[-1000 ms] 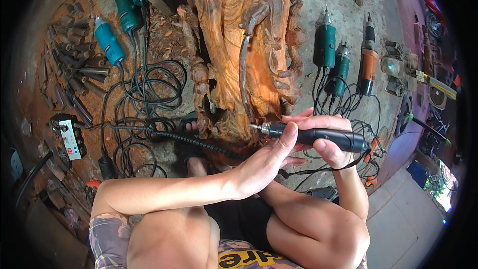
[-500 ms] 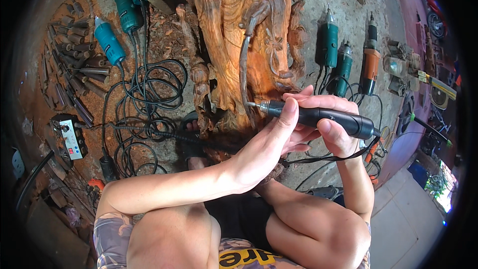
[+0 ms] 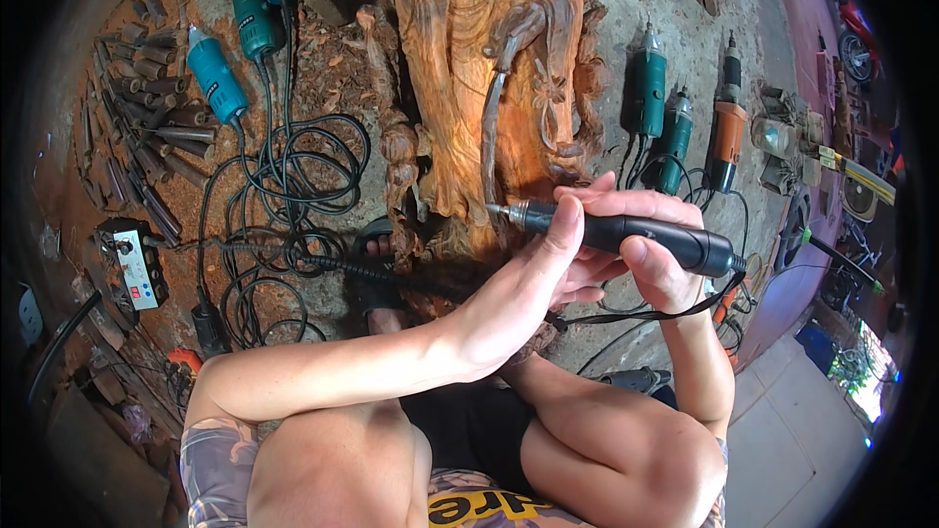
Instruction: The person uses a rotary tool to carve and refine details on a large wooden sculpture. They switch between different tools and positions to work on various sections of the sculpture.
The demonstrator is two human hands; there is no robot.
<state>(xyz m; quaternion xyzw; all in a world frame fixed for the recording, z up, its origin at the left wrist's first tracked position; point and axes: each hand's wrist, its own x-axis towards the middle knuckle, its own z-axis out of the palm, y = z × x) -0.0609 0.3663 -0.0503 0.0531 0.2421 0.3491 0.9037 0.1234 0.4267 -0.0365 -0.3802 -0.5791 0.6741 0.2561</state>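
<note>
A black rotary carving handpiece lies across both hands, its metal nose and pointed bit aimed left. My right hand is wrapped around its rear body, with the thumb on the near side and fingers over the top. My left hand grips close behind the nose, thumb pressed along the body and fingers partly hidden beneath. The bit is at the lower end of a thin stem on the orange-brown wood carving; whether it touches the wood I cannot tell. A black cord trails from the handpiece's rear below my right hand.
Teal power grinders lie left of the carving beside coiled black cables and many dark-handled chisels. A white control box stands lower left. Green grinders and an orange one lie at right.
The carving appears slightly farther right in the picture. Both hands keep nearly the same hold on the handpiece, which has barely moved.
</note>
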